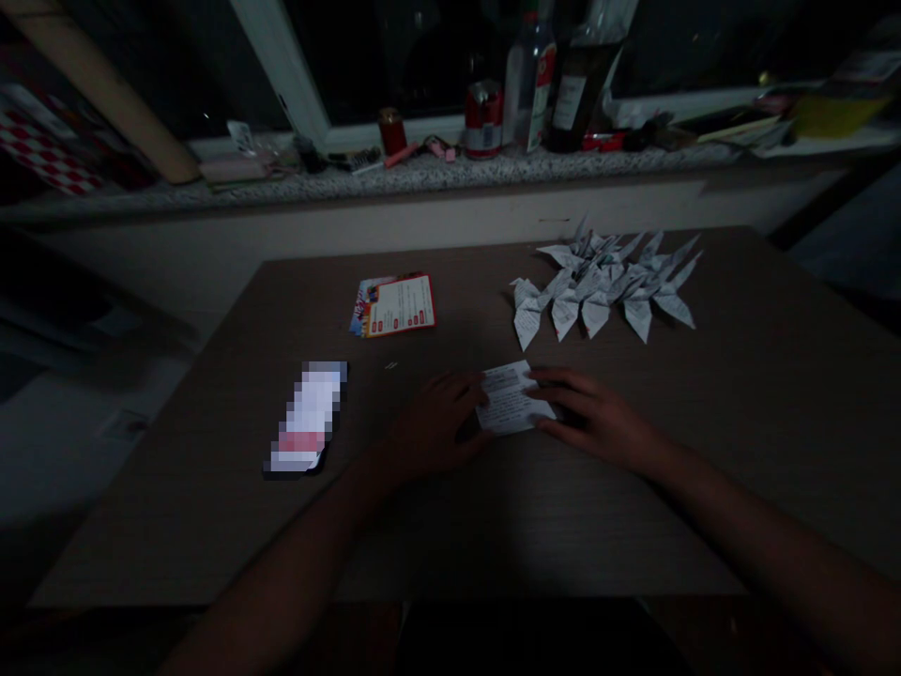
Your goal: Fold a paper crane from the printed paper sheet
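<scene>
A small printed sheet of paper (512, 399), with dense text on its upper face, lies on the table between my two hands. My left hand (440, 418) rests at the sheet's left edge, thumb and fingers apart, the fingertips touching the paper. On the other side, my right hand (595, 413) has its fingers stretched out and spread over the right edge. Neither hand closes around the paper. Behind the sheet, to the right, stands a cluster of folded paper cranes (605, 282), made from similar printed paper and overlapping one another.
A phone (306, 418) with a lit, blurred screen lies left on the wooden table (521, 535). Behind it are colourful printed cards (394, 305). Along the granite windowsill (302, 192) stand a red can (483, 120), bottles (527, 84) and small clutter.
</scene>
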`<act>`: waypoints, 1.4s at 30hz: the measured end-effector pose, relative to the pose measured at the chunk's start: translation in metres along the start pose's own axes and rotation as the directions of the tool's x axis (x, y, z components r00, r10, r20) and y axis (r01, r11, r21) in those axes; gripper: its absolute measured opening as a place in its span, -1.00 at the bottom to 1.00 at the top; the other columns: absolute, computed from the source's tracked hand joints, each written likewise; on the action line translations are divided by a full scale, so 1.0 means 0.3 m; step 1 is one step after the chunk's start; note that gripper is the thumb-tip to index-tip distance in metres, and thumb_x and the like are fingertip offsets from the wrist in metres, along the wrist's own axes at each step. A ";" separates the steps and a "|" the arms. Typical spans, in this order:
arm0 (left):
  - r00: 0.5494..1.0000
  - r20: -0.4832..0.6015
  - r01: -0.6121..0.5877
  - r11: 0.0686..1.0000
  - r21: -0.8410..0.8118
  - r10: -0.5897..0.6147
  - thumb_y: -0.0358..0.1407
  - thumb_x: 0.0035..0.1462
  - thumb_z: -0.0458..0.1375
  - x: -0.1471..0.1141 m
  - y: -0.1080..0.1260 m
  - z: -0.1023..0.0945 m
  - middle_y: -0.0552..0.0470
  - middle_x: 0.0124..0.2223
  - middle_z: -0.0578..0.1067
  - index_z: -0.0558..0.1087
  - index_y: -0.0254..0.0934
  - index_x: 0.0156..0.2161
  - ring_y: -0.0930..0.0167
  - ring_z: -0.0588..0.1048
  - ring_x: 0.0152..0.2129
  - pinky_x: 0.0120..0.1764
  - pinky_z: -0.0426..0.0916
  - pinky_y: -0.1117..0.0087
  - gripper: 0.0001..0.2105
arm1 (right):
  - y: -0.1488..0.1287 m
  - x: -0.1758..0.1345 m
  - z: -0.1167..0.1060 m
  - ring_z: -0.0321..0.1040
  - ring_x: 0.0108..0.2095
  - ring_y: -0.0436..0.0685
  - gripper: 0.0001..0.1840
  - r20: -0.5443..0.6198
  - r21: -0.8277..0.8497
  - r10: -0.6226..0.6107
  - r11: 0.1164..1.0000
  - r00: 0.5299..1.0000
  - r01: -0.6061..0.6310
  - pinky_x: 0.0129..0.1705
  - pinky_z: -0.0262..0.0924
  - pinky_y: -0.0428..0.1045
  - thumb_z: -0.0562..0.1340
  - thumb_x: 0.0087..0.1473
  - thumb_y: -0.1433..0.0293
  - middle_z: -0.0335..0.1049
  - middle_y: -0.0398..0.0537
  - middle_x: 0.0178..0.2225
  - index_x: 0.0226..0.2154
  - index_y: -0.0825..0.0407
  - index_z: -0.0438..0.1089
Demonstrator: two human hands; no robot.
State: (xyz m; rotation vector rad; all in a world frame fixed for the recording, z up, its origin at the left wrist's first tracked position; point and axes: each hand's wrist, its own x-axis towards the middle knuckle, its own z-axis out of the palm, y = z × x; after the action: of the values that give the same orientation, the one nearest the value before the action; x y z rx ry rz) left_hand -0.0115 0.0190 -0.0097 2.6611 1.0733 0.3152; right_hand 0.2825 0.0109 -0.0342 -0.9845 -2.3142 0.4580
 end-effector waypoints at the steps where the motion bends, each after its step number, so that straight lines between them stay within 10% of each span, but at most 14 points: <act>1: 1.000 -0.006 0.002 1.000 -0.008 -0.002 -0.14 0.31 0.20 0.000 0.001 -0.003 -0.20 0.34 0.34 0.43 -0.24 0.06 0.16 0.31 0.29 0.32 0.21 0.05 -0.70 | 0.001 -0.002 -0.003 0.35 0.23 0.29 -0.65 -0.004 0.011 0.004 1.000 1.000 -0.004 0.20 0.36 0.23 0.26 0.31 0.26 0.38 0.14 0.18 0.11 -0.06 0.45; 11: 0.999 -0.018 0.029 0.998 -0.062 -0.031 -0.23 0.32 0.15 0.001 -0.003 -0.006 -0.15 0.32 0.36 0.45 -0.21 -0.01 0.19 0.32 0.27 0.30 0.21 0.04 -0.81 | 0.027 -0.015 -0.002 0.33 0.25 0.34 -0.44 0.069 -0.027 -0.046 0.998 0.997 0.048 0.20 0.36 0.26 0.33 0.25 0.21 0.34 0.15 0.24 0.26 -0.11 0.35; 21: 1.000 -0.011 0.012 0.995 -0.103 -0.014 -0.08 0.26 0.26 -0.002 -0.010 -0.006 -0.15 0.35 0.32 0.44 -0.20 0.00 0.12 0.31 0.27 0.28 0.21 0.01 -0.69 | 0.031 -0.008 0.004 0.42 0.18 0.28 -0.72 0.016 0.007 -0.087 0.996 0.996 0.087 0.17 0.41 0.19 0.25 0.31 0.40 0.45 0.13 0.15 0.05 -0.05 0.50; 42: 0.934 -0.235 0.172 0.917 -0.361 -0.268 -0.28 0.38 0.12 0.028 -0.007 0.008 0.00 -0.09 0.62 0.53 -0.21 -0.03 0.31 0.60 -0.16 -0.06 0.49 0.30 -0.83 | -0.025 0.037 -0.013 0.48 -0.35 0.13 -0.84 -0.259 0.213 0.269 0.953 0.928 -0.216 -0.30 0.41 0.02 0.32 0.24 0.25 0.50 -0.08 -0.34 -0.17 -0.04 0.45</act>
State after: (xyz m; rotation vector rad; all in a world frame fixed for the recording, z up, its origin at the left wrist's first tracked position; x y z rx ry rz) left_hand -0.0064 0.0260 -0.0119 2.2105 1.2614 0.7733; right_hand 0.2747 0.0144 -0.0234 -1.1701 -1.8672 0.5741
